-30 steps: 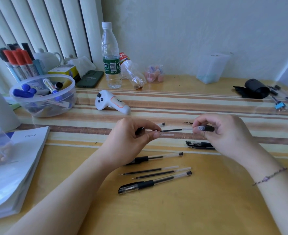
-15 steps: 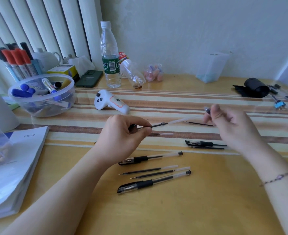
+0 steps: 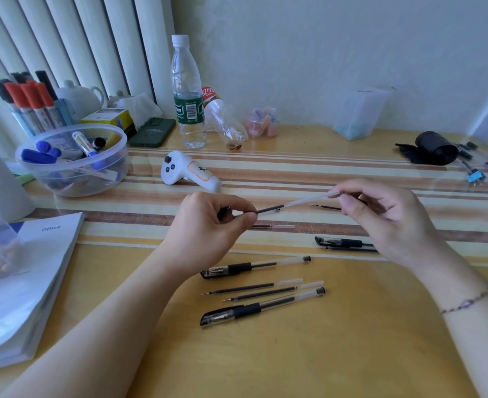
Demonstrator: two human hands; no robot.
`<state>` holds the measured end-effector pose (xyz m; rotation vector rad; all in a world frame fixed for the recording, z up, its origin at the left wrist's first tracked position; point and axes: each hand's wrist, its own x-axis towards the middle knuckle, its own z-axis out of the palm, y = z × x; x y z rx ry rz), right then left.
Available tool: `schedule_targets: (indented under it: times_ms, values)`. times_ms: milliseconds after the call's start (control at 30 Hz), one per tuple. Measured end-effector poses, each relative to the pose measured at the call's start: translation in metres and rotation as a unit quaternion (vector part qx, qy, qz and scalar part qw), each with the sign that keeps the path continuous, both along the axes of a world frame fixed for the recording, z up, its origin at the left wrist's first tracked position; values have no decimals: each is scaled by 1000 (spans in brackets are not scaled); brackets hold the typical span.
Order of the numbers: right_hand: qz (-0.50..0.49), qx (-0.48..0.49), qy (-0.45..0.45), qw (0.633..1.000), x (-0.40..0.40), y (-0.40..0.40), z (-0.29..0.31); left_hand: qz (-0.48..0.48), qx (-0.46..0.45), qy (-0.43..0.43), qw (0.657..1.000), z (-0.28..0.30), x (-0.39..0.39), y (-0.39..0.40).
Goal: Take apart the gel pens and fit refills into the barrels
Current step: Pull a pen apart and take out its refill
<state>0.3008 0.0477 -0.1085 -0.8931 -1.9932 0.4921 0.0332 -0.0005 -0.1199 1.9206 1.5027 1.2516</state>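
Note:
I hold a gel pen refill (image 3: 294,203) in the air over the striped mat. My left hand (image 3: 211,228) pinches its dark ink end, with a small dark part showing inside the fingers. My right hand (image 3: 386,219) pinches its clear end between thumb and fingertip. On the table below lie two whole black gel pens (image 3: 254,265) (image 3: 261,307) and, between them, two loose refills (image 3: 251,288) (image 3: 274,293). A black capped pen piece (image 3: 342,242) lies under my right hand. A clear tube (image 3: 277,226) and another refill (image 3: 326,207) rest on the mat.
A white controller (image 3: 191,175) lies behind my hands. A clear bowl (image 3: 73,179) of markers sits at the left, a book (image 3: 21,282) at the near left. A water bottle (image 3: 187,93), phone (image 3: 153,132), black pouch (image 3: 432,147) and clear container (image 3: 357,113) stand along the back.
My right hand moved up and to the right, away from my left hand. A long stretch of the refill now shows between the two hands.

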Motion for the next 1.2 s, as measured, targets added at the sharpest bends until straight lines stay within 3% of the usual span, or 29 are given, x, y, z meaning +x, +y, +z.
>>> schedule_targets:
  times_ms: [300, 500, 633, 800, 967, 1200]
  values:
    - [47, -60, 18, 997, 1, 1, -2, 5, -10, 55, 998, -2, -2, 2]
    - [50, -57, -19, 997, 0, -2, 0, 30, -7, 106, 994, -2, -3, 2]
    - [0, -27, -93, 995, -1, -8, 3, 44, -13, 165, 985, -3, -2, 1]
    - [-94, 97, -232, 963, -3, -18, 10, 76, -2, 232, 970, -4, 0, -1]
    - [-124, 112, -293, 942, -6, -22, 11, 70, -21, 273, 959, -5, 3, 0]
    - [-90, 49, -253, 962, -7, -26, 12, 48, 5, 305, 951, -6, 4, -3]
